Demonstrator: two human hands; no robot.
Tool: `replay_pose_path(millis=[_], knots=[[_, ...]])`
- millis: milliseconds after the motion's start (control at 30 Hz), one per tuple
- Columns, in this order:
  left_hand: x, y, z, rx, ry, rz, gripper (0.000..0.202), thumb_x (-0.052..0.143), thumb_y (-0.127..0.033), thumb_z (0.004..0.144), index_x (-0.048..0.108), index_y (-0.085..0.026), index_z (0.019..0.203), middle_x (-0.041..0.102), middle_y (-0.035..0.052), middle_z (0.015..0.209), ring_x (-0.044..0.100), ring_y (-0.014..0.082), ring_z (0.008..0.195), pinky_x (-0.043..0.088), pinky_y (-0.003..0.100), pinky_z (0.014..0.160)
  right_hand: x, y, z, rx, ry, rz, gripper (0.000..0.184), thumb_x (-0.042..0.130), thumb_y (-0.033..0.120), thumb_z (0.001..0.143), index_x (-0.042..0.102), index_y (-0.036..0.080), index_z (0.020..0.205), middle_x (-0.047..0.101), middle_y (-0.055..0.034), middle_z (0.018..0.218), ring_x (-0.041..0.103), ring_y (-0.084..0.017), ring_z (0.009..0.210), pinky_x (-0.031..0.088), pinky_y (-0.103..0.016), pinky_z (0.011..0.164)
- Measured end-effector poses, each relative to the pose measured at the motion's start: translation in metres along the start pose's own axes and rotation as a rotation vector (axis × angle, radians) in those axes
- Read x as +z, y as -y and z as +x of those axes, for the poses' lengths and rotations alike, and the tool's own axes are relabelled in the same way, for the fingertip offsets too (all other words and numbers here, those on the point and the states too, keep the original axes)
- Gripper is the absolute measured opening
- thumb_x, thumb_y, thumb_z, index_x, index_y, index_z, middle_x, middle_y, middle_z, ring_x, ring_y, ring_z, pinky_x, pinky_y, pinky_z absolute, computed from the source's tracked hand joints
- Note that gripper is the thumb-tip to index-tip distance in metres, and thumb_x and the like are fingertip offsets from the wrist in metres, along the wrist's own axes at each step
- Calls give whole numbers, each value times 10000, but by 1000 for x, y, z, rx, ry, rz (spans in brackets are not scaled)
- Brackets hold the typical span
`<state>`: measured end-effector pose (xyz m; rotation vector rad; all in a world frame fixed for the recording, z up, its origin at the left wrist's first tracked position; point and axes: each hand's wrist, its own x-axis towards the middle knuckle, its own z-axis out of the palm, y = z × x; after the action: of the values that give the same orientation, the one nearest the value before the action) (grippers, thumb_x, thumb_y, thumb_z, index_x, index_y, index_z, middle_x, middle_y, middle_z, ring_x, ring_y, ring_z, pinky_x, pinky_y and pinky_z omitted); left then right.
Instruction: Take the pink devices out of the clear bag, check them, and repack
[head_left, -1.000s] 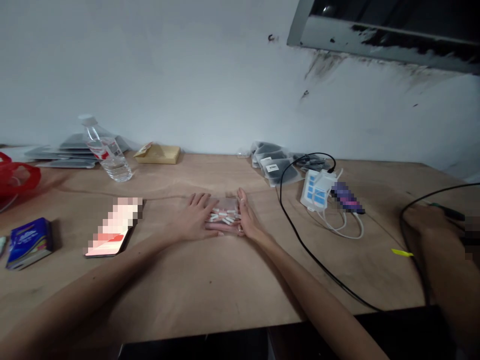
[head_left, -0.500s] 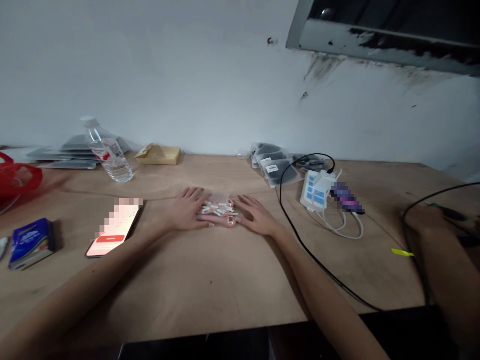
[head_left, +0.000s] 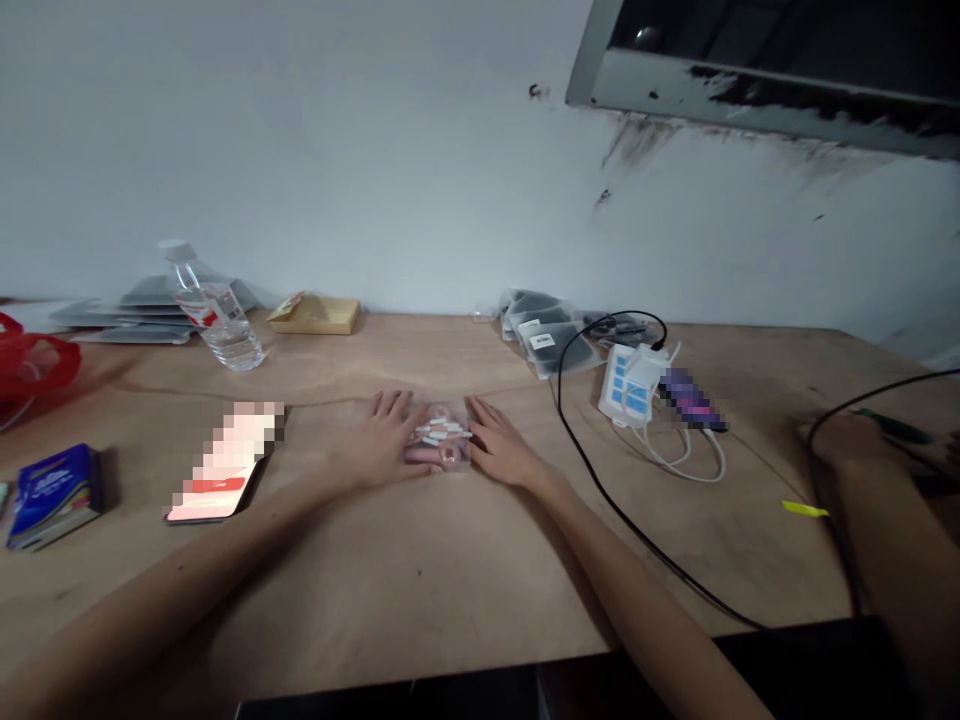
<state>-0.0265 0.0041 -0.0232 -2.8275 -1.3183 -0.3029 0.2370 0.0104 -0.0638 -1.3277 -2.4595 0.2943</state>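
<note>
The bag (head_left: 441, 437) between my hands: my right hand (head_left: 506, 450) has flattened beside its right edge, fingers loosely apart, so it faces my left hand (head_left: 381, 440), fingers spread over its left edge.

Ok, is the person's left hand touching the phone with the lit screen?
No, the left hand is at the clear bag, apart from the lit phone.

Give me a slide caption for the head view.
Left hand and right hand frame a clear bag of white pieces on a brown table, a phone at left.
</note>
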Motion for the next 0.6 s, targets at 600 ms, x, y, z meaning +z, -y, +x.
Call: replay_pose_path(millis=[600], knots=[[-1,1,0,-14,51,43,949,567,-754,828,369,-141,1524,317,243,1604,219,474,1496,166,644,1181,-7,-2,-3,-59,15,73,715,602,612,917,503,201,1494,137,-147,1695,158,-371,1550,246,-554,1224]])
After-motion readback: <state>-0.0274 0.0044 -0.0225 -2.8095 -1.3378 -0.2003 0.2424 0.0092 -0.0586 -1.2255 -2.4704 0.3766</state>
